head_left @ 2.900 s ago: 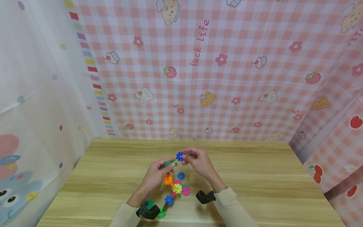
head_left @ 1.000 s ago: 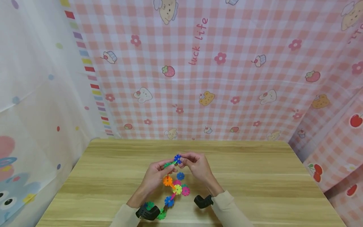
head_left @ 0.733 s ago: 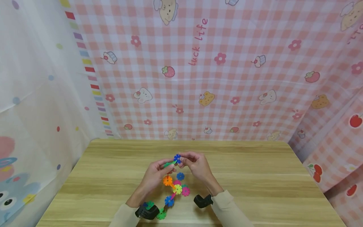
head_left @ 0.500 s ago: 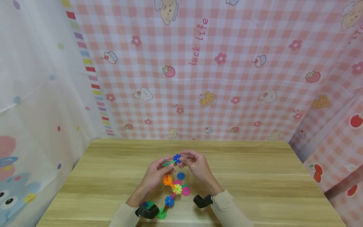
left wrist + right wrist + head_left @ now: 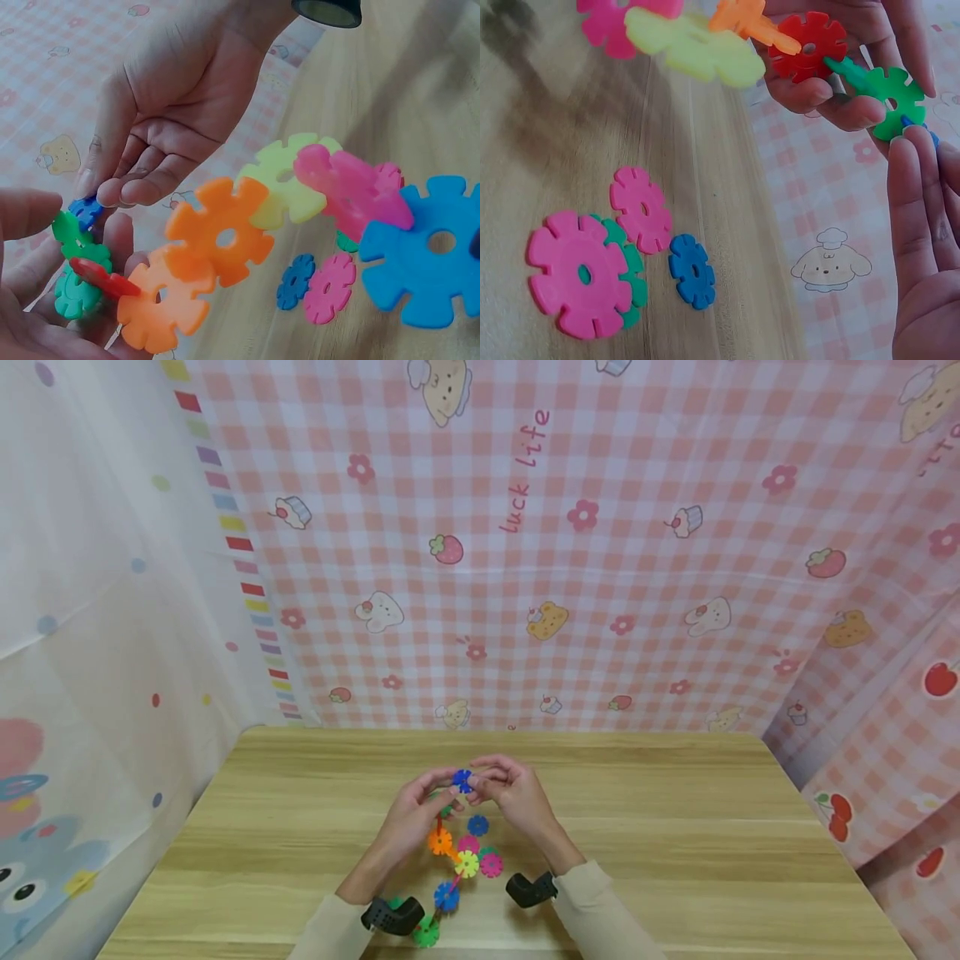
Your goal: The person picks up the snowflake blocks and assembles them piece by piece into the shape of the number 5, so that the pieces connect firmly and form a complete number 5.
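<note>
A chain of slotted plastic snowflake discs hangs from my hands, with orange, yellow and blue discs in it. At its upper end, my left hand pinches a bright green disc between thumb and fingers. A teal-green disc and a red disc follow close by, above the left fingers. My right hand pinches a small dark blue disc, which meets the bright green disc's edge. Fingertips partly cover this joint, so how deep the slots sit cannot be seen.
Loose discs lie on the wooden table below the hands: a blue one, two pink ones and a green one partly under a pink disc. The chain's lower green disc is near the left wrist strap.
My right hand and the dark blue disc have shifted a little left, closer to my left hand. The green link between the hands has turned mostly out of sight, and the chain has dipped slightly.
</note>
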A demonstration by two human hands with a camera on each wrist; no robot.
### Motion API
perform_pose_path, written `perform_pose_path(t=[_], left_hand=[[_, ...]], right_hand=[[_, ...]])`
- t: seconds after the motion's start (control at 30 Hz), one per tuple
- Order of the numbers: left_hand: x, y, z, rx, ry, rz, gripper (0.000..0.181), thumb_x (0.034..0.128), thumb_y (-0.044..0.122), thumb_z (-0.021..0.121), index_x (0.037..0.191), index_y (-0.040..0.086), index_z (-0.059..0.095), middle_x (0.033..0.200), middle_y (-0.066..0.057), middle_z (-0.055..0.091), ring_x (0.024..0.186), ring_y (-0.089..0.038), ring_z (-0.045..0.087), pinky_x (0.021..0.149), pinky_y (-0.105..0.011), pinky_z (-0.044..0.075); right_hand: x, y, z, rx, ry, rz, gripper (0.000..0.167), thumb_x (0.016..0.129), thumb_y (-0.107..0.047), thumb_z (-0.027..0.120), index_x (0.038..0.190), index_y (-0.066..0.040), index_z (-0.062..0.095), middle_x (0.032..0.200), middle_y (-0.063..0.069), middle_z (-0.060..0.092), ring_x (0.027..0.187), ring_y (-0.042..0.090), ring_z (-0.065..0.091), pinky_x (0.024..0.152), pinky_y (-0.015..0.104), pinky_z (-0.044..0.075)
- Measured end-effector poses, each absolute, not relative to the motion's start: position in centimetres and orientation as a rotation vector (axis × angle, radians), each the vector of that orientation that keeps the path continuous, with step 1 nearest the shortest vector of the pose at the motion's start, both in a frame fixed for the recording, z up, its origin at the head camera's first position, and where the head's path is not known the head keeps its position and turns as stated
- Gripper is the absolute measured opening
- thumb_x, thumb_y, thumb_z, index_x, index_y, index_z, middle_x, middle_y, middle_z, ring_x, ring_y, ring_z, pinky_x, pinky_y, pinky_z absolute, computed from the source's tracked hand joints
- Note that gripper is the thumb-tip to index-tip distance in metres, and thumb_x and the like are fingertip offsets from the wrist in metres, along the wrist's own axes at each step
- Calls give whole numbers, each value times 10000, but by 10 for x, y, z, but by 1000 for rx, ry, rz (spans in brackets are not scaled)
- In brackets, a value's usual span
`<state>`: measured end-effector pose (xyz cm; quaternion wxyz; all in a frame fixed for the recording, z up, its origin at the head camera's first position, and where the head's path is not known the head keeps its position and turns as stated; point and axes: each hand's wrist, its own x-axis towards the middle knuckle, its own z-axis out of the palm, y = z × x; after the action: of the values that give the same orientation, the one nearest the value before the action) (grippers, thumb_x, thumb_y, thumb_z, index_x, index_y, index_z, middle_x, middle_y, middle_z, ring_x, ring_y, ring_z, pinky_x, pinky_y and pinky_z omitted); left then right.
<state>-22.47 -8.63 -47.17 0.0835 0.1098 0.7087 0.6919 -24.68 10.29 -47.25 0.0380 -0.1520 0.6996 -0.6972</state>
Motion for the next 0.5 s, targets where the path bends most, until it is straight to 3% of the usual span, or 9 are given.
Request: perform_pose_path(t=[0.13, 0.33, 0.5], left_hand=[[-226, -88, -472, 303, 2142, 2057, 320, 1013, 148, 557, 1320, 61, 571, 1226, -155, 599, 957, -319, 630, 831, -440, 562], [-228, -92, -473, 250, 2175, 2063, 315, 995, 114, 574, 1308, 83, 591, 1191, -134, 612, 906, -268, 642, 791, -409, 572], [-229, -96, -472, 241, 2186, 2082, 325, 999, 98, 564, 1322, 73, 582, 1200, -154, 607, 892, -234, 642, 786, -367, 570]], right_hand=[[-247, 103, -473, -438, 2160, -2132, 259, 968, -16, 608, 1214, 65, 606, 990, 232, 717, 755, 195, 719, 795, 449, 589], [-249, 108, -482, -357, 2245, -2099, 228, 962, 37, 579, 1180, 87, 621, 1002, 269, 698, 821, 364, 695, 796, 497, 577], [-250, 113, -493, -288, 2395, -1902, 176, 937, -41, 651, 1090, 37, 689, 946, 188, 706, 811, 313, 646, 708, 372, 572]])
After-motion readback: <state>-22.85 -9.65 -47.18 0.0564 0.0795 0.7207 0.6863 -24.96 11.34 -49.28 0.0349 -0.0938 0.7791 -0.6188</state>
